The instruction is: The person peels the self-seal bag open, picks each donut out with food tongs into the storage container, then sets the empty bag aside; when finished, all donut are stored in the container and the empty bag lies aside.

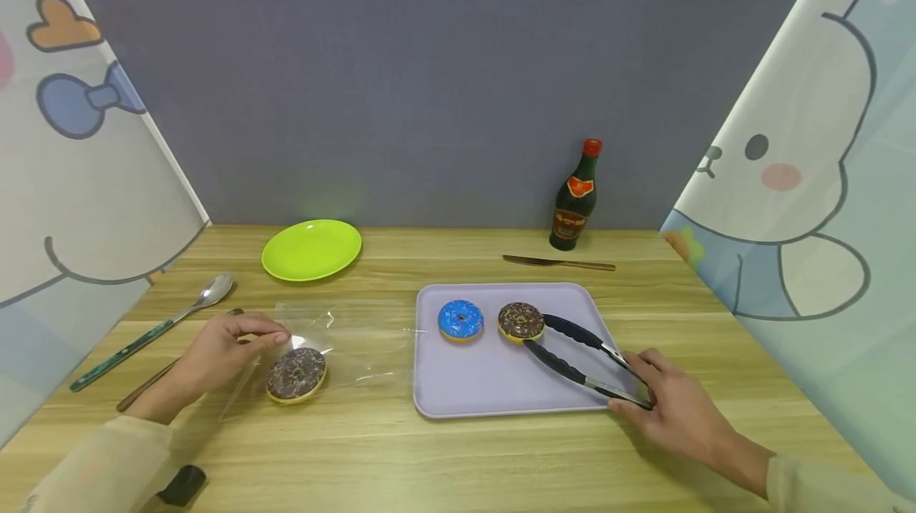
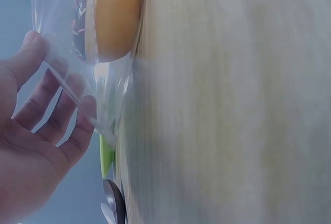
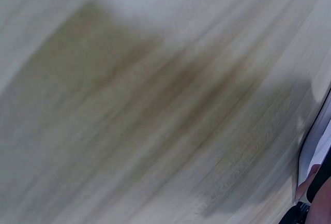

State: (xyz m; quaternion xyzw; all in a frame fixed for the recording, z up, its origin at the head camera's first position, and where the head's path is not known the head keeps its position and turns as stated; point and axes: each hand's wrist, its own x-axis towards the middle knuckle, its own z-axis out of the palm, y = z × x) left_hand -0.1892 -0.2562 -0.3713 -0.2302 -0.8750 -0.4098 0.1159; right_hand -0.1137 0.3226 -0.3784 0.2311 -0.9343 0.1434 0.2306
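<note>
My left hand pinches the edge of a clear plastic bag between thumb and fingers. Inside the bag lies a chocolate-sprinkle donut, its tan side showing in the left wrist view. With my right hand I grip black-and-steel tongs, arms spread apart. Their tips are at the right side of a second chocolate donut on the lavender tray. Left of it on the tray sits a blue donut. In the right wrist view only part of the hand shows at the corner.
A lime-green plate lies at the back left. Beyond the tray are a knife and a dark bottle. Near my left arm lie a green-handled spoon, another utensil and a small black object. Panels border the table.
</note>
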